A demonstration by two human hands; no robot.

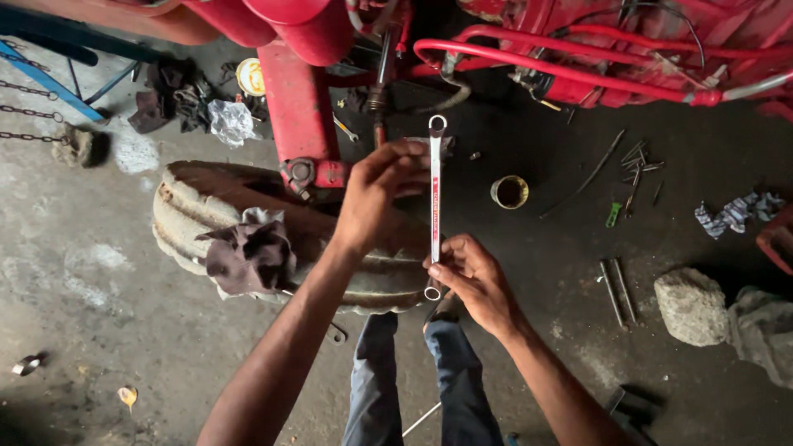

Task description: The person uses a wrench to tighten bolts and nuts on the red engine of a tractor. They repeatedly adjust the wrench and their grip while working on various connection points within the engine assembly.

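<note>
I've got the long silver double-ring spanner (434, 206) upright over the worn dusty tyre (206, 215), left hand (376, 198) pinching mid-shaft, right hand (471, 277) pinching the bottom ring, so I'd grip snugly and line it up square.

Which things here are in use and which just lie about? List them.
In use: double-ended ring spanner, held by left hand and right hand.
Lying about: small tin, rags, loose bolts, stones, metal rods.
</note>
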